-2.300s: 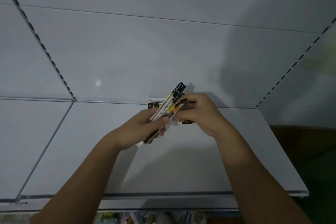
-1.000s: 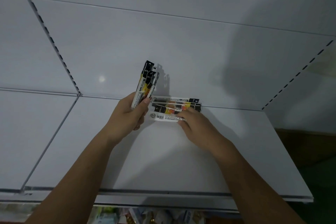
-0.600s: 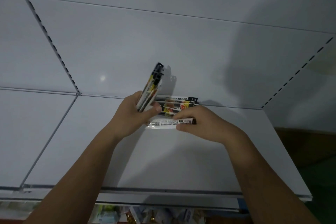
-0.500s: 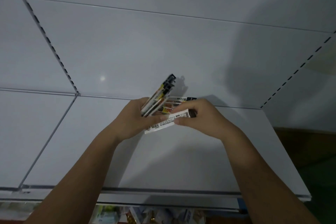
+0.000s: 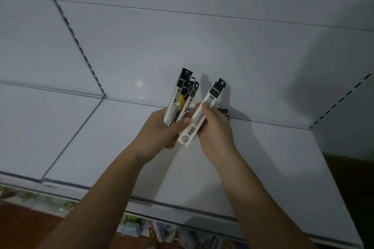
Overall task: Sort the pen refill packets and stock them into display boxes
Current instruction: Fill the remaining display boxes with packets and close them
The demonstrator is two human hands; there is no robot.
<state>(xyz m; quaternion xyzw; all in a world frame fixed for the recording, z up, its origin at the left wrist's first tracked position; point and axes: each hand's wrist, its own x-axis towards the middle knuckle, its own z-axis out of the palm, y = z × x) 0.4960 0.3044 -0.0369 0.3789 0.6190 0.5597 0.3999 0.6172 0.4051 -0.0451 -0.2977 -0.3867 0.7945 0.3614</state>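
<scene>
While both hands meet above a white shelf (image 5: 263, 168), the head view shows the left hand (image 5: 159, 131) curled round a bundle of refill packets (image 5: 178, 101). These are long, narrow, flat sleeves with white printed faces and black header tabs, and one shows a patch of yellow. They stand nearly upright in the fist, slightly fanned at the top. The right hand (image 5: 214, 127) pinches a single packet (image 5: 202, 115) between thumb and fingers. It is a glossy white strip tilted to the right, with its black tab uppermost and a barcode and round mark near its lower end. That lower end lies just beside the left thumb; whether they touch I cannot tell. Behind the right hand, the black ends of more packets on the shelf (image 5: 223, 111) peek out where the shelf meets the back panel (image 5: 202, 46).

Both shelf and panel look smooth, matt and painted, and thin horizontal seams cross the panel. A slotted upright (image 5: 77, 36) runs diagonally at the left, with a second one at the far right. Below the grey front edge of the shelf sit colourful packaged goods (image 5: 162, 232), too blurred to make out.
</scene>
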